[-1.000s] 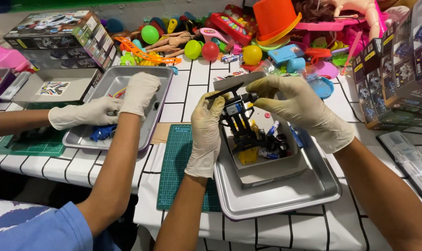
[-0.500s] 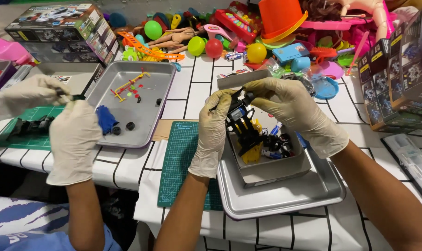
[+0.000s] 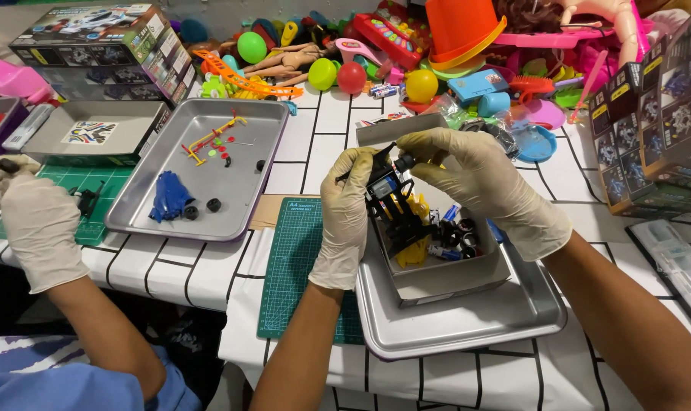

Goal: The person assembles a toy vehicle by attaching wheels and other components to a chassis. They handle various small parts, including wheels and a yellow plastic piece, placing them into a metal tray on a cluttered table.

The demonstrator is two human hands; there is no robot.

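Both of my hands wear pale latex gloves. My left hand (image 3: 347, 217) grips a small black toy car chassis (image 3: 387, 196) with a blue part from the left side. My right hand (image 3: 478, 183) pinches the top of the same chassis from the right. I hold it above a grey cardboard box (image 3: 444, 285) that holds yellow, black and blue plastic parts. The box sits in a metal tray (image 3: 467, 323).
A green cutting mat (image 3: 300, 266) lies left of my tray. A co-worker's gloved hands (image 3: 33, 217) work at the far left beside a second metal tray (image 3: 208, 171) with blue and black pieces. Model kit boxes (image 3: 649, 114) stand right; a toy pile (image 3: 406, 53) fills the back.
The co-worker's hands have moved left off their tray onto their green mat. My hands keep hold of the chassis and have hardly moved.
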